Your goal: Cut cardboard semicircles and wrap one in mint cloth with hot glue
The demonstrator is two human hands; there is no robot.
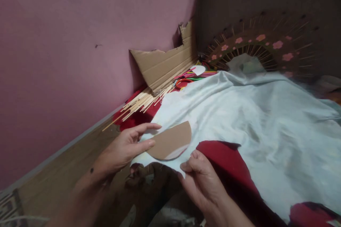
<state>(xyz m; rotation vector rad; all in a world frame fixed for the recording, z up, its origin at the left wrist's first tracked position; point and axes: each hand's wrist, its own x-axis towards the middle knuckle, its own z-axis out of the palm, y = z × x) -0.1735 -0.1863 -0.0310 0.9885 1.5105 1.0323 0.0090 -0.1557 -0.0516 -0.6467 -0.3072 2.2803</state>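
A half-round piece of brown cardboard [170,140] lies on a pale blue cloth [255,113]. Its lower right margin shows a whitish, partly reddish patch. My left hand [130,143] has its thumb on the cardboard's left end, with the index finger stretched along the cloth behind it; the other fingers are mostly hidden. At the cloth's near edge, just right of the cardboard, my right hand [198,168] pinches the fabric between thumb and fingers. Red cloth [223,152] shows from under the blue one beside my right hand.
Thin wooden sticks [144,101] lie on red fabric by the pink wall [66,42]. A torn cardboard sheet [167,65] leans there. Behind the cloth are an orange ring [183,83], a white cutout [198,70] and a large fan-shaped piece with pink flowers [245,40].
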